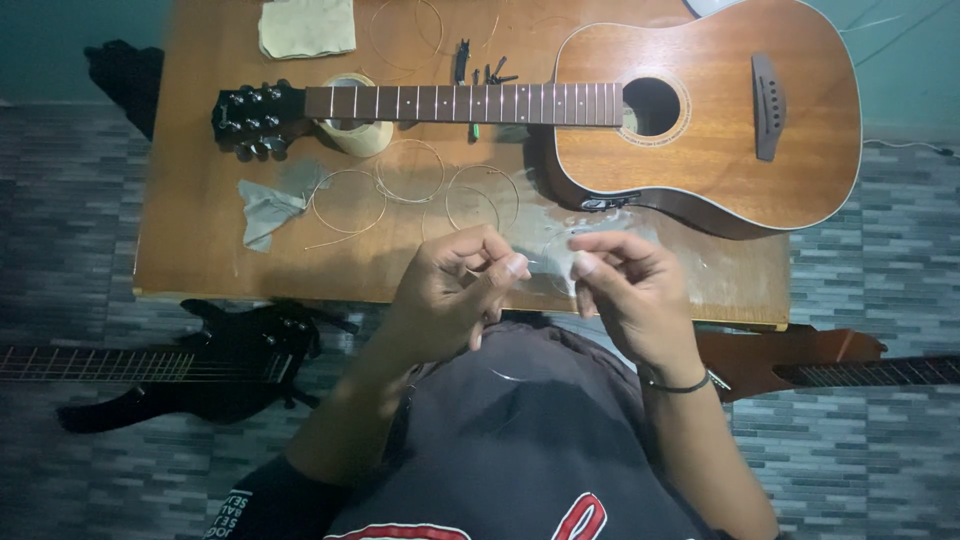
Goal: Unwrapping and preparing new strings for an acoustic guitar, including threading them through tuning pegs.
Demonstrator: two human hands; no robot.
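We see both hands raised at lower centre, over the counter's [200, 260] near edge. Left hand [455, 290] and right hand [625, 290] each pinch, fingers together, one end of a thin string [545, 262] spanning between them. Acoustic guitar [700, 110] lies across upper right, unstrung. Coiled strings [410, 175] and a grey cloth [268, 208] lie mid-counter, tape roll [355, 130] under the neck.

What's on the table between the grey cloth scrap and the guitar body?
In the head view, coiled guitar strings lie on the wooden table between the grey cloth scrap and the guitar body, just beyond both hands.
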